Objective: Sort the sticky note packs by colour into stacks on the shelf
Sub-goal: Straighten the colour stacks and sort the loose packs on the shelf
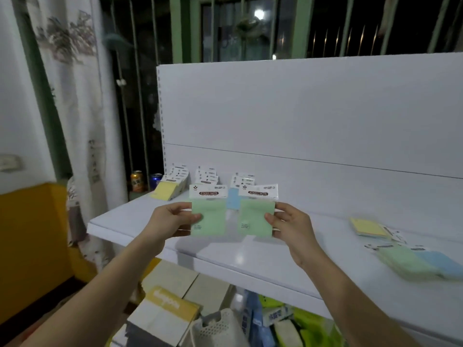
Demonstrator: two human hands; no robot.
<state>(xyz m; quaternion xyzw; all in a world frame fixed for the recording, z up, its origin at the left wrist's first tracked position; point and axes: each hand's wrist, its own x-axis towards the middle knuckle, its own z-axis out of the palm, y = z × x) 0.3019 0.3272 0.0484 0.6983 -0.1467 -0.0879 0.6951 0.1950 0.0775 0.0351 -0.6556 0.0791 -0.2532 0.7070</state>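
Green packs, two, held upright side by side above shelf (140, 221): left hand (170, 221) pinches left green pack (209, 216), right hand (288, 225) pinches right green pack (255, 216). Far left: yellow stack (166, 190). Near right: mixed packs (411, 259).

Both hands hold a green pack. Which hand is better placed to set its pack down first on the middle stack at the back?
Left, probably. The left hand holds its green pack right in front of the middle stack; the right hand and its pack sit before the blue stack.
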